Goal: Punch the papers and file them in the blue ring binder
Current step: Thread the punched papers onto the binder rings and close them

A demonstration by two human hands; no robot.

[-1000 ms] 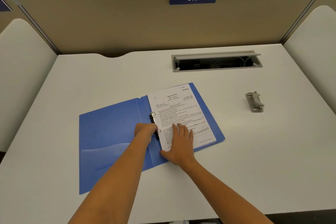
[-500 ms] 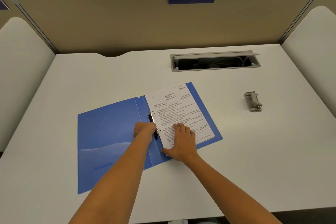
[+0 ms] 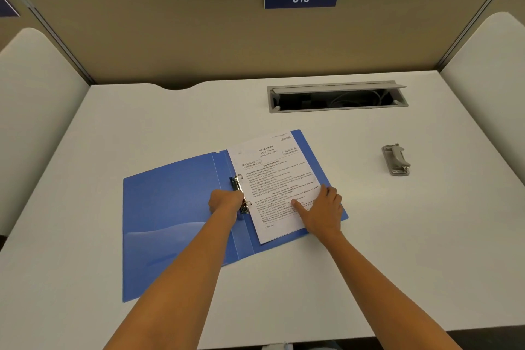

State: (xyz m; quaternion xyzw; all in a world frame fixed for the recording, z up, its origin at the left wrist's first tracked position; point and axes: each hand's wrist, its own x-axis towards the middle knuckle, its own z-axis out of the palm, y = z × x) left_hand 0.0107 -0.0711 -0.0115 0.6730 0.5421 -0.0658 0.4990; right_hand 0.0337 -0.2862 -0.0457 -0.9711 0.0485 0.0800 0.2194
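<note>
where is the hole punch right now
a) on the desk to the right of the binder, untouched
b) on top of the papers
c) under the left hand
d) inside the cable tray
a: the grey hole punch sits alone on the white desk, well right of the blue ring binder, while the left hand is at the ring mechanism and the right hand rests on the papers.

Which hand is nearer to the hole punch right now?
The right hand. It rests on the papers, below and to the left of the hole punch; the left hand is farther left, at the binder rings.
</note>
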